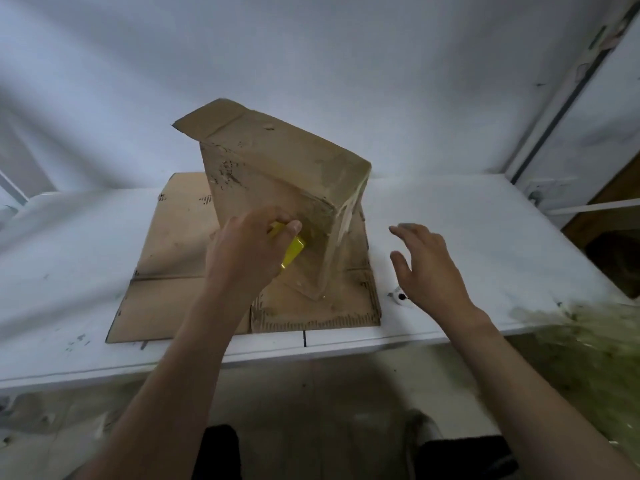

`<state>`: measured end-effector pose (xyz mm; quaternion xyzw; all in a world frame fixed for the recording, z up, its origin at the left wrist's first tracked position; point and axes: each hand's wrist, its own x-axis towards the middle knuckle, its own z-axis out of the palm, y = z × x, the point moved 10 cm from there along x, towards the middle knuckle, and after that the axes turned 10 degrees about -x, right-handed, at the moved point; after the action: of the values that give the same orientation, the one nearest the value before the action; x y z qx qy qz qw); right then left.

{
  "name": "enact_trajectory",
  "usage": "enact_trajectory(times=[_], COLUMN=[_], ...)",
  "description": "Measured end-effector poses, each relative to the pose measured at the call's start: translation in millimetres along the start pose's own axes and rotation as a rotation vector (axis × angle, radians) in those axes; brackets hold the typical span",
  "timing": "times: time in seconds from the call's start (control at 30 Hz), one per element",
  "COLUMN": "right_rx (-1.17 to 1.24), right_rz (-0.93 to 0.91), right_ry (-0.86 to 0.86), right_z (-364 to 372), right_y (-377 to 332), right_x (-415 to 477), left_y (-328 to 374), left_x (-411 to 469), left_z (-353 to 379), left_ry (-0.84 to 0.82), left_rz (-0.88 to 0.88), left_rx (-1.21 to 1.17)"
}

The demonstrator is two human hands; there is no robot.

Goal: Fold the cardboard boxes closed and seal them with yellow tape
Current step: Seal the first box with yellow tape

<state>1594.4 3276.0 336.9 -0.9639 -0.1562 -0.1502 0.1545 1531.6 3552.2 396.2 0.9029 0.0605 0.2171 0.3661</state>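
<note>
L hand (249, 247) is ours and it's curled round a yellow tape roll (293, 250), thumb side up, roll pressed to the near face of the box (287, 181). R hand (431, 268) holds nothing: fingers spread wide, palm down, hovering over the table (485, 230) to the right of the box, not touching it.

Surface: white table, scuffed, grey smudges and a short black mark on the front edge. Plain white wall (311, 46) behind, and a doorframe-like edge at far right. Below the table we see a pale, dirty floor (311, 393) w/ greenish litter (588, 348) on the right.

The box sits mid-table on a flat cardboard sheet (173, 244). It's tipped up, resting on its low near corner. Long axis runs from that corner up and away to the far left, where one flap sticks out unfolded. Right edge looks glossy; we can't tell if that's tape.

Other bits: a small white thing (400, 296) w/ a dark spot lies on the table just beside our R wrist, btwn hand and sheet. What it is we can't tell.
</note>
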Motion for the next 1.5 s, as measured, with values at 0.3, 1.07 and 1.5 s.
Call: enact_trajectory(times=[0.3, 1.07, 1.5], right_rx=[-0.24, 0.325, 0.169], right_rz=[0.199, -0.288, -0.364], right_ry=[-0.433, 0.279, 0.226], right_z=[100.5, -56.2, -51.9], right_y=[73.1, -152.7, -149.3], right_x=[-32.1, -3.7, 2.9], left_y=[5.6, 3.6, -14.0], left_x=[-7.0, -11.8, -14.7], left_z=[-0.8, -16.1, -17.8], left_ry=[0.094, 0.001, 0.02], left_rz=[-0.033, -0.003, -0.029], left_rx=[0.061, 0.006, 0.045])
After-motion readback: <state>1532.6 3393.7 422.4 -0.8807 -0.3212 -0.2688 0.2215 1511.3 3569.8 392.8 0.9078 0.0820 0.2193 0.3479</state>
